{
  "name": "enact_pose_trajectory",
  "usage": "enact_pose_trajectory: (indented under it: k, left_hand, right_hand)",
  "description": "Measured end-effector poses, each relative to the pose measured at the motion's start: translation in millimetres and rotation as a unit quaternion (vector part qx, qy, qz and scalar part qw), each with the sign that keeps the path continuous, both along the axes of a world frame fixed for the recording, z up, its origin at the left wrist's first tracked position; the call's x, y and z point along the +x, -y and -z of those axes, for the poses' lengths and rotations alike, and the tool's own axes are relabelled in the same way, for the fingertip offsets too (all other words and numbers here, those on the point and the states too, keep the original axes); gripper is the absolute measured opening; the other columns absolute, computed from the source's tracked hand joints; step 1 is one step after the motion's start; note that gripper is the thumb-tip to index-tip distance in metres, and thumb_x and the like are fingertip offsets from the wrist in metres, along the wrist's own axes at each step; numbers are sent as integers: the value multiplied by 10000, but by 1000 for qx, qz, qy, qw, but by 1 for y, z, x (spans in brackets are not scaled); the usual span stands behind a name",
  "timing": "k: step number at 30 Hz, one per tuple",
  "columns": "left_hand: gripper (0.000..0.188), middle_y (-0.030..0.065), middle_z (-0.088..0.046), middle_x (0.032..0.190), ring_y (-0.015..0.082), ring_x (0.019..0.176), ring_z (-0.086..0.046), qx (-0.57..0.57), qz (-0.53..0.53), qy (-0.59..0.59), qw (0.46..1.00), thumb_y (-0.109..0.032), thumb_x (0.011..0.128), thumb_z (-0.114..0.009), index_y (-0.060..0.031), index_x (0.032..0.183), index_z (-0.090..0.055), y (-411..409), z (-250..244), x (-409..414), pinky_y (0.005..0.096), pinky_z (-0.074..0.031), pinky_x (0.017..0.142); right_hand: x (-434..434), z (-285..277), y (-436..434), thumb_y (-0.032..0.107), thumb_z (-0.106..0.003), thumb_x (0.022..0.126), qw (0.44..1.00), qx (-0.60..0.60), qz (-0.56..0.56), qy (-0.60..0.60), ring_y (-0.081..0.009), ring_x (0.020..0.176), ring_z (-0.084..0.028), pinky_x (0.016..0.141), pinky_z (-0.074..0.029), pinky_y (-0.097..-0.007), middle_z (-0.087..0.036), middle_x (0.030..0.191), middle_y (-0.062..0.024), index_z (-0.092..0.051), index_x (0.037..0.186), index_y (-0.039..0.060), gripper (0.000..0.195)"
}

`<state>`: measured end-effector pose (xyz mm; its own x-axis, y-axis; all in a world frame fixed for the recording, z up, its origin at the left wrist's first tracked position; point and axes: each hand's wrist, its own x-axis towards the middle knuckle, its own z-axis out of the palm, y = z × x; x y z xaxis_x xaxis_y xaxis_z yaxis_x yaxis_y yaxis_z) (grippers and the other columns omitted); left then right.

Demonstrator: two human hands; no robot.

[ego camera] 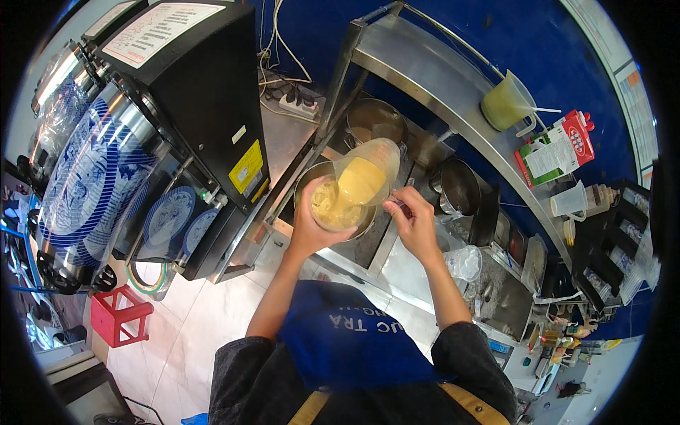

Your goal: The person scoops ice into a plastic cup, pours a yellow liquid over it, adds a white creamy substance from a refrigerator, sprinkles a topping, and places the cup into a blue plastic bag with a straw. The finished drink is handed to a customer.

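Observation:
My left hand (314,220) is wrapped around a round container (325,199) of frothy yellow liquid, which it holds tilted. My right hand (410,219) grips the handle of a clear plastic measuring jug (392,150). The jug is tipped over the container, and a stream of smooth yellow liquid (361,180) runs from it into the froth. Directly below both vessels is a steel pot (301,187), mostly hidden by them and by my left hand. The jug's handle is largely covered by my right fingers.
Steel pots (461,183) stand under a raised steel shelf (425,58). On that shelf are a jug of yellow-green liquid (502,106) and a milk carton (558,149). A cup sealing machine (196,79) stands left, above a red plastic stool (121,317). A clear plastic cup (465,263) sits right.

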<state>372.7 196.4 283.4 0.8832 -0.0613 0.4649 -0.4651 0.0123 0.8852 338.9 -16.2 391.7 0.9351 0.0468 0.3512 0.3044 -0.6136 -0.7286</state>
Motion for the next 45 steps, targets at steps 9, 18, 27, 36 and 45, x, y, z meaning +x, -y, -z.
enact_pose_trajectory:
  k: [9,18,27,36,45]
  left_hand:
    - [1069,192,-549,1384,322,1289,-554,-13,14,-15,1000,-204,577,-975,-13,1452,-391,4,11,-2,441,-448,1087]
    - [1093,197,-497,1427,283,1314,-528,-23,12,-3,1000,-120,581,-952,13,1477,-340,12,19,-6,407,-437,1116]
    - [1110,195,-513,1414,294,1310,-539,-37,5,-19,999,-172,579,-967,3,1482,-346,10,27,-11,432,-447,1106]
    - [1102,188,-496,1443,302,1337,-516,-14,-8,-12,1000,-137,566,-957,-5,1480,-358,-27,-1,-30,431,-426,1136]
    - [1099,189,-520,1421,301,1322,-534,21,-6,-2,1000,-209,554,-948,3,1473,-383,-65,-58,-32,427,-412,1144]
  right_hand:
    - [-6,8,4,66,-745,919,1000,0,3,-6,-132,701,-575,608,-453,-257,-633,880,-88,-678,999,-42,151]
    - [-7,8,0,60,-745,909,1000,-5,-2,16,-162,724,-597,616,-472,-267,-645,901,-102,-685,993,-36,141]
    - [-2,33,12,112,-729,952,987,148,9,-66,-85,644,-502,554,-388,-248,-610,853,-11,-691,985,22,103]
    - [-9,99,43,343,-608,1043,827,486,38,-280,-30,558,-361,502,-246,-218,-491,740,83,-612,989,127,222]
    - [8,69,54,320,-579,1050,848,455,0,-273,-21,542,-338,480,-214,-212,-546,831,49,-575,966,127,211]
